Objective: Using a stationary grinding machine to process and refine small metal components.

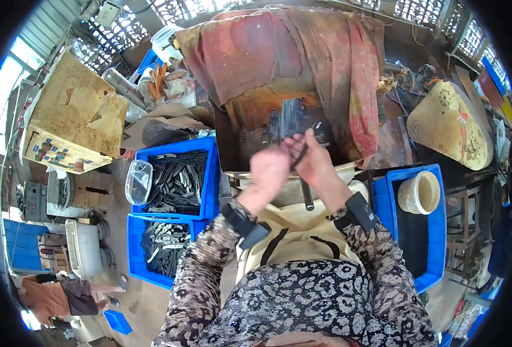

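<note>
Between the thumb and fingers of my right hand (317, 166) is a dark curved strip (300, 157). My left hand (270, 169) is close beside it, closed like a fist and blurred; what it grips, if anything, is hidden. Both hands are in front of a cloth-draped housing (253, 52) with a dark opening. Inside the opening a blurred greyish upright part (290, 114) shows just beyond my fingers. Below my hands a black rod (307, 195) points toward me, over the cream apron (285, 225) on my lap.
Left of me, two blue crates (211, 173) (137, 263) hold many dark and greyish strips; a clear plastic tub (139, 182) rests on one. On the right, a white bucket (409, 194) stands in another blue crate (439, 248). A person (59, 298) is at the lower left.
</note>
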`<move>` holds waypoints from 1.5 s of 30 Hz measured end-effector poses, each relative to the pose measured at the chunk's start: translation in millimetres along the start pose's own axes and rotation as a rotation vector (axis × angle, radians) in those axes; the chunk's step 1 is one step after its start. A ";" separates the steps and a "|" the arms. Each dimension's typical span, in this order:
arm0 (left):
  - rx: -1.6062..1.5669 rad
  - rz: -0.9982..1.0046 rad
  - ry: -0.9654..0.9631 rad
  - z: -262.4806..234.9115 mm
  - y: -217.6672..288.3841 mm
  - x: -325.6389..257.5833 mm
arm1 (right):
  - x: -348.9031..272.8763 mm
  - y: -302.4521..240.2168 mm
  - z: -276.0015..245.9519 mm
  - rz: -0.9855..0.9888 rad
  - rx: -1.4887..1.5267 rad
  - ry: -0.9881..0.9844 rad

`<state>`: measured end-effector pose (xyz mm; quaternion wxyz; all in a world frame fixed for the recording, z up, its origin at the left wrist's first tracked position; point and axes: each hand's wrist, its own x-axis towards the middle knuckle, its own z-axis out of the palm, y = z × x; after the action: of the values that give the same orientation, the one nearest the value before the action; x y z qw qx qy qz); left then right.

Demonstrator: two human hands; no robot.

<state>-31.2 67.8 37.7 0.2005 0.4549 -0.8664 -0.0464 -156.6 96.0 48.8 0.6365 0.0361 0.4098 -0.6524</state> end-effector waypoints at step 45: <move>0.017 0.206 -0.228 20.8 -89.7 31.2 | -74.6 3.5 -62.3 -1.186 -1.741 -0.415</move>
<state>14.0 -11.7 4.6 0.1008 0.3571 -0.9260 -0.0694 -169.2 192.5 48.3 0.0823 -0.7462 0.5697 -0.3344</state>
